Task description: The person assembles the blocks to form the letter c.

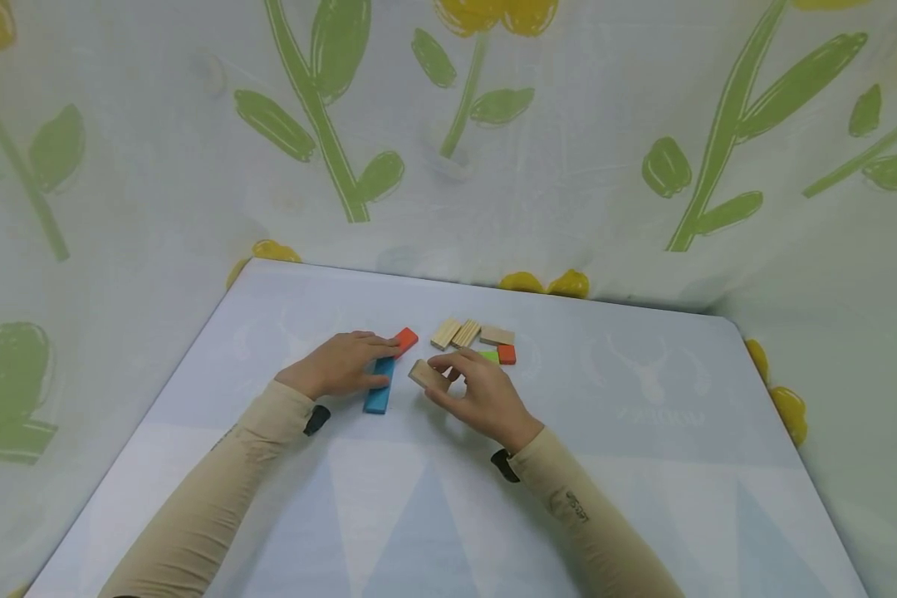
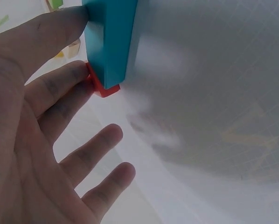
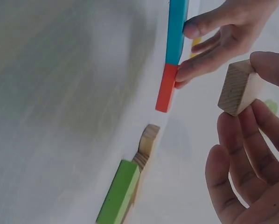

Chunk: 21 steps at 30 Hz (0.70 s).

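Observation:
Between the thumb and fingers of my right hand [image 1: 489, 400] is a plain wooden block [image 3: 237, 88], tilted and held above the table. To its left, my left hand [image 1: 346, 364] reaches over a long blue block [image 1: 377, 399] and a red block [image 1: 407, 340]. Its thumb touches the blue block, while two fingertips rest against the red one, as the right wrist view shows. These two blocks lie end to end there. The left hand's other two fingers extend free in the left wrist view.
Beyond the right hand lie two ridged wooden blocks [image 1: 456, 334], a flat wooden block [image 1: 497, 335], a green block [image 3: 118, 193] and a small red block [image 1: 507, 355]. A flower-patterned curtain [image 1: 568, 191] hangs behind the table's back edge.

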Tool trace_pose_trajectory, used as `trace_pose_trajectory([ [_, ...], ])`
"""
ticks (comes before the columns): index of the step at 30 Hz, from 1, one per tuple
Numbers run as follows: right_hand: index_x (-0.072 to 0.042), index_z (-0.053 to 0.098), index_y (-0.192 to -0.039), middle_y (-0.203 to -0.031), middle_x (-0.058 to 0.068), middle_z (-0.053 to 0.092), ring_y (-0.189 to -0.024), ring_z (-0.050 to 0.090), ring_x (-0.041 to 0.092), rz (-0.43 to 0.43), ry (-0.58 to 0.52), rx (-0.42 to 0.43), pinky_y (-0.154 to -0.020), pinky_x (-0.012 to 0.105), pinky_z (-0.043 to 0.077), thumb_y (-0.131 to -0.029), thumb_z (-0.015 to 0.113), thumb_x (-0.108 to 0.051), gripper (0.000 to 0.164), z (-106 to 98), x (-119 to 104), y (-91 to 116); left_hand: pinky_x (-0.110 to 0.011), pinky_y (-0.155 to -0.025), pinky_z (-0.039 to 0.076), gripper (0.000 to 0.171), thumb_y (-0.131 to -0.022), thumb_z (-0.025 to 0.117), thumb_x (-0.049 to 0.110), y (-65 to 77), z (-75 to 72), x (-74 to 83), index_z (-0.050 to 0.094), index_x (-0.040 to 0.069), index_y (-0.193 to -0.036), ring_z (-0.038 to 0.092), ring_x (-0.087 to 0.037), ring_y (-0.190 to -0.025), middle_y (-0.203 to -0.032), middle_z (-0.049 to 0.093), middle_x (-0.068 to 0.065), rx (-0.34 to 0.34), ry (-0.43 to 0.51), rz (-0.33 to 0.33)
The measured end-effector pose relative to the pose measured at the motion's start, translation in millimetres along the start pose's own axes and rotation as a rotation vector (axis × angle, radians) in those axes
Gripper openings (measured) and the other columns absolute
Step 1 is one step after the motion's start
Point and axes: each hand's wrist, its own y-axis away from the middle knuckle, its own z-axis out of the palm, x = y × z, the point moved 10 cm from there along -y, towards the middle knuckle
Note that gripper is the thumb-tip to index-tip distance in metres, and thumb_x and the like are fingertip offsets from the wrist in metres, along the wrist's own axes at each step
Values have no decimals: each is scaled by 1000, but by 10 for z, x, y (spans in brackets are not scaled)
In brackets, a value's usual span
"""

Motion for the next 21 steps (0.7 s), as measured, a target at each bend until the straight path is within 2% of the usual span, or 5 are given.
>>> trace_pose_trajectory([
  [7, -15, 72, -119, -103, -6, 66, -89, 63, 9, -32, 1, 5, -71, 22, 54, -91, 78, -32, 34, 73, -92, -47, -55, -116, 34, 58, -97, 70, 35, -10, 10, -15, 55, 12, -148, 43, -36, -141, -153, 50, -5, 5, 3, 8],
  [15, -16, 72, -120, -103, -6, 65, -87, 64, 8, 1, 35, -104, -72, 18, 53, -92, 76, -32, 32, 291, -148, -24, -55, -116, 34, 58, -96, 71, 35, -4, -6, -1, 56, 12, -147, 44, -37, -140, -152, 51, -6, 14, -10, 31],
  [21, -15, 73, -119, -103, -3, 67, -85, 65, 8, -41, 65, -165, -71, 17, 53, -92, 76, -29, 30, 429, -252, 26, -55, -117, 33, 58, -96, 71, 35, -7, 0, -8, 56, 11, -147, 44, -37, -141, -152, 51, -7, 11, -3, 29],
])
